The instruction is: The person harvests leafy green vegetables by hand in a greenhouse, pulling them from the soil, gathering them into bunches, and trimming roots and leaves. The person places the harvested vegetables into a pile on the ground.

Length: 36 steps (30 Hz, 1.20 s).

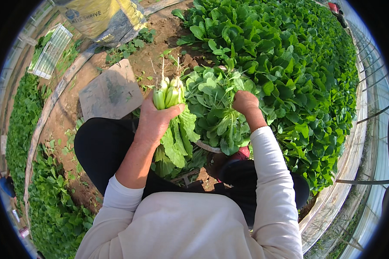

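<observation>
My left hand (154, 121) grips a bunch of leafy greens (172, 97), its pale stem bases and thin roots pointing away from me and the leaves hanging toward my lap. To the right, my right hand (245, 102) is curled into a fist at the edge of a heap of loose greens (214, 97). Its fingertips are turned under, so I cannot tell whether they pinch a leaf. The heap fills a round container, whose pale rim (210, 148) shows at the near side. Between my knees, more leaves lie below the held bunch.
A dense bed of growing greens (278, 64) borders the right side, with plastic greenhouse sheeting (372, 106) beyond. A flat board (111, 92) lies on soil at left. Farther off are a large printed sack (100, 22) and a white plastic crate (50, 53).
</observation>
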Each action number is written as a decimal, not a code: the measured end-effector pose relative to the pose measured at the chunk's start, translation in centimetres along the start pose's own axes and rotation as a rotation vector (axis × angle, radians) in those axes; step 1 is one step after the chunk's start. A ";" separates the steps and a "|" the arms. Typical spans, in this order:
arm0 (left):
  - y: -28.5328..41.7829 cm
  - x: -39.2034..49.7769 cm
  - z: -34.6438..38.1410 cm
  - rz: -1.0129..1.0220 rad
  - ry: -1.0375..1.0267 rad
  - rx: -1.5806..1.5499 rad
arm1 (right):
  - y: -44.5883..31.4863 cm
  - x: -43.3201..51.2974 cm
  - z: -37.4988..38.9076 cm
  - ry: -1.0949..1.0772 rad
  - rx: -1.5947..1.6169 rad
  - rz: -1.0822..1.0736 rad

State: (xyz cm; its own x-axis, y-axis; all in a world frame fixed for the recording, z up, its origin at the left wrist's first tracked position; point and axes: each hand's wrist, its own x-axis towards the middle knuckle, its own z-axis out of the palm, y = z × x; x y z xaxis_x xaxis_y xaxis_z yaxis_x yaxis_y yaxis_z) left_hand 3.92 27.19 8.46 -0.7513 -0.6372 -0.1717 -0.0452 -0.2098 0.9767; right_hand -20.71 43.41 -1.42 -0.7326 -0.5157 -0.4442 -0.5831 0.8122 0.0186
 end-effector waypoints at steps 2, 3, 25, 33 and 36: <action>-0.2 0.0 -0.5 0.000 0.006 0.007 | 0.5 -0.3 -0.6 0.019 -0.062 0.008; -0.4 0.1 -0.8 -0.006 0.006 -0.001 | 0.8 -0.4 -0.6 0.071 -0.072 0.002; -0.3 -0.7 1.0 -0.153 -0.354 -0.113 | 3.8 -2.2 0.5 0.386 1.008 -0.221; -0.9 -0.7 2.9 -0.114 -0.463 -0.292 | -0.9 -7.7 -7.8 0.239 1.361 -0.525; -2.0 -0.6 3.1 -0.162 -0.488 -0.356 | -1.6 -8.4 -8.7 0.243 1.485 -0.547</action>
State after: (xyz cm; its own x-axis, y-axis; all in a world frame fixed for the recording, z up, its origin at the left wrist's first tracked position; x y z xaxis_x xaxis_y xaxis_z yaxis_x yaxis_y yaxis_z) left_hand 2.43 30.25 7.01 -0.9713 -0.1819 -0.1531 -0.0246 -0.5635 0.8257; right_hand -16.67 44.07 10.11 -0.6805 -0.7314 0.0443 -0.0454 -0.0182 -0.9988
